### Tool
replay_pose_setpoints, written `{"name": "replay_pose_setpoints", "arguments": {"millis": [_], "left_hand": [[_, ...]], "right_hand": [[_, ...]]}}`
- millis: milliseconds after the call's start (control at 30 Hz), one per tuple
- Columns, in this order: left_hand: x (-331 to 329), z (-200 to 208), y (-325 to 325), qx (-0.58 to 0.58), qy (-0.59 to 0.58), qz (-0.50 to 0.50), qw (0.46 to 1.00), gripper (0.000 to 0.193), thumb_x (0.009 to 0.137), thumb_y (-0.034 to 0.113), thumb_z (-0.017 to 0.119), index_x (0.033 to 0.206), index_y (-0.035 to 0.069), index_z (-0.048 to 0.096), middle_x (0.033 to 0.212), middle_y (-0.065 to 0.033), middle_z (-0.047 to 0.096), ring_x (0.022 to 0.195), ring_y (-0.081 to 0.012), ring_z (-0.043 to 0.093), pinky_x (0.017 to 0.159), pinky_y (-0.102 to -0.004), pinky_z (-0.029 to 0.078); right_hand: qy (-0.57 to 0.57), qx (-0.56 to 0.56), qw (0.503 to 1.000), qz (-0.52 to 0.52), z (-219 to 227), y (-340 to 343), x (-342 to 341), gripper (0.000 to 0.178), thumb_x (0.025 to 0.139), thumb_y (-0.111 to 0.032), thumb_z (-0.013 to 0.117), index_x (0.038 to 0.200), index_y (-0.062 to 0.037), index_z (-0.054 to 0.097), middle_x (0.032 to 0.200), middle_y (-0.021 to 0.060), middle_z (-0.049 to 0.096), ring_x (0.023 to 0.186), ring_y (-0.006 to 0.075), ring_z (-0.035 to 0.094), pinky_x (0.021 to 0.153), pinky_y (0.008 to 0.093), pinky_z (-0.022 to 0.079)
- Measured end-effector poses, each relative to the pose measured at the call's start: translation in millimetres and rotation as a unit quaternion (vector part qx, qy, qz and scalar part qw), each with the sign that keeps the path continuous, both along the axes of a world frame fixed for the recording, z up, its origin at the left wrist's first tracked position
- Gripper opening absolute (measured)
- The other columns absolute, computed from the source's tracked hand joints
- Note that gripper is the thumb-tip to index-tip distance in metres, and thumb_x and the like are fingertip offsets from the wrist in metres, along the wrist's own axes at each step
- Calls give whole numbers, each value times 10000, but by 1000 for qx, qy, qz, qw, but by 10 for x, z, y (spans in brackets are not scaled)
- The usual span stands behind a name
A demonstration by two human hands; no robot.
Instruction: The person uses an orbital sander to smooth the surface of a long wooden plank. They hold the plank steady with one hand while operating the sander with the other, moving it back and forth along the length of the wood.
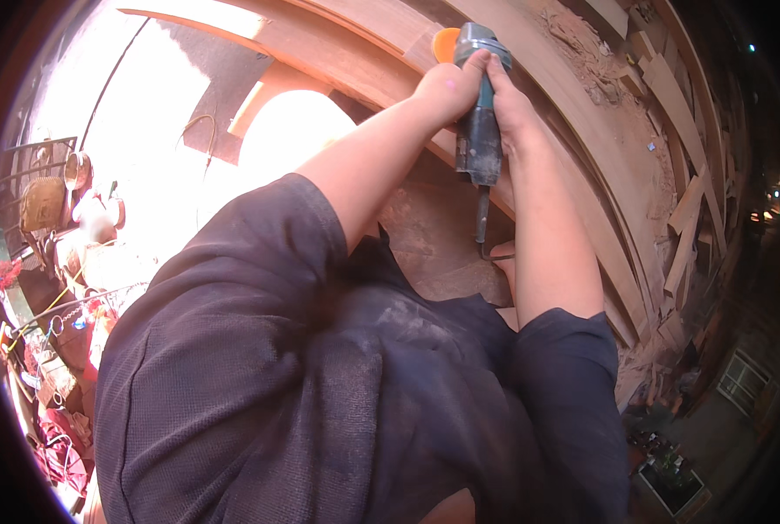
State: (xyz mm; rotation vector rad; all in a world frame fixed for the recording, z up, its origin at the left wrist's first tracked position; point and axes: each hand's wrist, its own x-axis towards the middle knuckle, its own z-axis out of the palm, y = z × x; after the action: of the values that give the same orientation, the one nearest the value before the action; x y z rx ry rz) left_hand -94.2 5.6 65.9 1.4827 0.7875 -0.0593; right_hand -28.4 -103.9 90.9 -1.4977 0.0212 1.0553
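An angle grinder (480,140) with a teal and black body reaches away from me over long wooden boards (390,80). My left hand (449,91) wraps the grinder from its left side, near the head. From the right, my right hand (514,109) closes round the same body, with both thumbs side by side on top. An orange disc (445,45) shows at the left of the grinder's head, over the wood; whether it touches cannot be made out. A black cord (483,229) runs from the tool's rear end toward me.
Sawdust and shavings (586,52) lie on the boards at the far right. Loose wood strips (687,210) are piled along the right. Strong sunlight washes out the floor at left, where a cluttered heap (58,367) with cords stands. A framed pane (744,382) is at far right.
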Motion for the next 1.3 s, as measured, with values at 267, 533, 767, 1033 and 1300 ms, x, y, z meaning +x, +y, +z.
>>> {"name": "replay_pose_setpoints", "arguments": {"millis": [267, 533, 767, 1033, 1300], "left_hand": [[265, -54, -1054, 26, -19, -238, 971, 1039, 1011, 830, 352, 1197, -124, 719, 1064, -292, 762, 982, -393, 772, 823, -483, 639], [168, 106, -302, 4, 13, -179, 984, 1024, 1005, 834, 362, 1194, -107, 719, 1079, -260, 764, 971, -363, 776, 780, -463, 650], [-151, -9, 237, 40, 0, -27, 999, 1036, 1053, 782, 257, 1115, -136, 735, 1040, -292, 763, 936, -384, 780, 793, -450, 645], [67, -122, -871, 76, -11, -152, 985, 1054, 1061, 778, 242, 1108, -158, 725, 1009, -344, 747, 1044, -456, 742, 917, -497, 576], [334, -102, -1944, -10, -6, -305, 952, 1000, 1045, 784, 337, 1201, -133, 704, 1111, -296, 752, 958, -390, 773, 764, -475, 642]], "right_hand": [[32, 12, 978, -207, -202, -1276, -158, 733, 1083, -701, 407, 1452, -81, 535, 1297, 174, 688, 1075, 344, 733, 856, 575, 636], [4, 45, 992, -121, -104, -491, -108, 733, 1080, -695, 426, 1422, -59, 549, 1221, 170, 703, 1032, 323, 741, 813, 522, 655], [-10, 40, 999, 20, -203, 237, -14, 685, 1063, -605, 587, 1332, 25, 616, 1086, 148, 750, 913, 248, 753, 766, 427, 646], [14, -4, 996, -84, -225, -1053, -15, 684, 1065, -638, 555, 1307, -4, 642, 1104, 132, 759, 924, 233, 766, 782, 385, 635], [35, -13, 961, -273, -150, -2178, -227, 704, 1070, -665, 506, 1450, -74, 556, 1293, 153, 712, 1127, 294, 732, 932, 480, 621]]}}
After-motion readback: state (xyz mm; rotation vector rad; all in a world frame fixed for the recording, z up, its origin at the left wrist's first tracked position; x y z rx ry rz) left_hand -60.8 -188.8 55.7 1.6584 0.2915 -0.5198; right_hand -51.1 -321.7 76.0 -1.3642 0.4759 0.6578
